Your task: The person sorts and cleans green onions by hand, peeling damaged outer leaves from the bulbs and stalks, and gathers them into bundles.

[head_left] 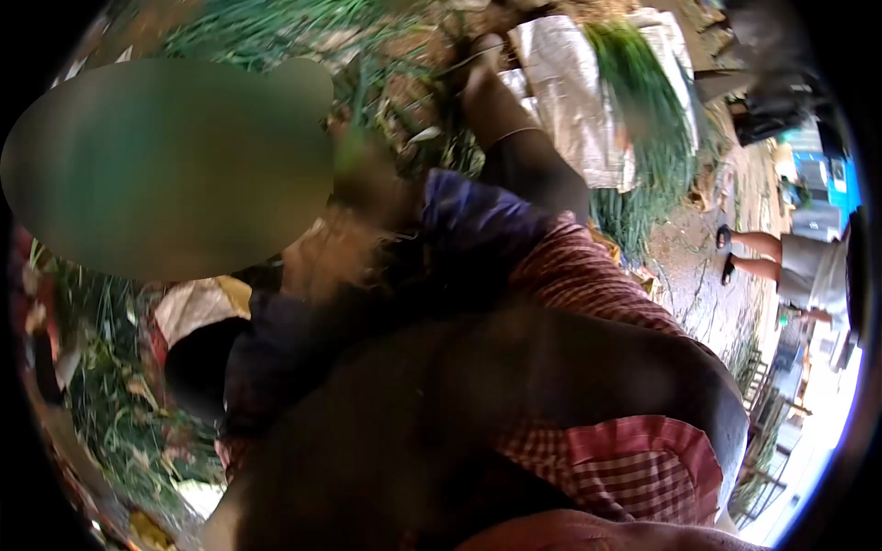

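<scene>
My left hand (326, 253) is smeared near the centre-left, at the end of a dark blue sleeve (266, 344). Just above and to its right, my right hand (377, 188) is also blurred, below a blue cuff (478, 216) and a red checked sleeve (593, 275). Green stalks (354, 151) show beside my right hand; whether it grips them is unclear. A large blurred patch (165, 165) covers the area left of both hands and hides what is there. The fingers of both hands cannot be made out.
Long green leaves (276, 32) cover the ground at the top, with more (119, 404) at the lower left. A bare foot (487, 50) and leg extend near the top. Pale sacking (570, 101) lies beside a green bundle (643, 83). Another person (808, 266) stands at the right.
</scene>
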The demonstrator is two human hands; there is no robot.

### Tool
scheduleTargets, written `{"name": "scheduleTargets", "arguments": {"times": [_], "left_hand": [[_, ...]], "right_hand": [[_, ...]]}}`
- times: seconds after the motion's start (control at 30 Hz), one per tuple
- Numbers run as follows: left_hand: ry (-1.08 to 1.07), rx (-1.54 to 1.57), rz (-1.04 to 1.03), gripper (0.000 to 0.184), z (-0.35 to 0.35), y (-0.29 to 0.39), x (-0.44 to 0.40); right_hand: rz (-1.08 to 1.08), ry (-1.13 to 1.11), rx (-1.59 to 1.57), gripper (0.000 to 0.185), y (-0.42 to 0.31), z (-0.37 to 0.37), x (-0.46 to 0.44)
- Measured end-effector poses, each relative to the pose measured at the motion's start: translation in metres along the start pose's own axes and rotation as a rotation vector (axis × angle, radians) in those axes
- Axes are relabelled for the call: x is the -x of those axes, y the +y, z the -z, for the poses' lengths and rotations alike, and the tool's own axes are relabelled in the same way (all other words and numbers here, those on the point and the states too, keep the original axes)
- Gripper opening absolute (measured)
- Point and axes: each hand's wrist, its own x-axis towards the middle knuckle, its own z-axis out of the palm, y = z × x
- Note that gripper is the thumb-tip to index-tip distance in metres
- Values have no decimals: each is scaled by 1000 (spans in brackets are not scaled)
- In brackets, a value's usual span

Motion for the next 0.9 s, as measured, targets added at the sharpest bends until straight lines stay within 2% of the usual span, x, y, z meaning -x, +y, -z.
{"name": "scheduleTargets", "arguments": {"times": [0.1,0.17,0.3,0.37,0.43,0.5,0.53,0.57,0.6,0.63,0.67,0.7,0.73,0.83,0.87,0.9], "left_hand": [[75,-8,-67,45,6,3,-7],[138,-11,-123,46,14,4,-7],[160,-22,-292,45,21,10,-12],[128,78,-281,42,7,14,-7],[-247,330,-219,41,36,6,-22],[333,-300,-305,41,41,1,-22],[234,-414,-250,44,35,0,-19],[103,-70,171,53,-7,9,-4],[46,-44,202,53,-18,2,-3],[20,-66,191,53,-24,-6,-3],[-13,-106,165,53,-33,-10,-9],[-32,-131,131,53,-34,-13,-14],[-46,-136,99,54,-38,-17,-25],[-4,-146,31,54,-55,-22,-43],[15,-141,17,54,-52,-20,-43],[19,-142,9,54,-55,-18,-47]], "right_hand": [[-67,-16,-158,27,-23,-8,1],[-73,-36,-109,27,-24,-13,-2],[-59,-224,476,28,20,-12,9],[-56,-331,699,29,54,-11,30],[-25,-327,789,30,74,-4,44],[-50,-135,561,30,74,12,44],[-221,-19,118,32,32,28,49],[-336,165,-335,34,-13,46,54],[-200,226,-236,29,-3,53,46],[11,262,153,24,17,49,29],[118,330,514,20,34,47,17],[136,402,758,17,45,34,-2],[175,287,375,17,12,41,26],[-30,252,-180,26,0,-28,-29],[-36,274,-176,26,-12,-25,-25],[-50,301,-503,17,-14,-12,-18]]}}
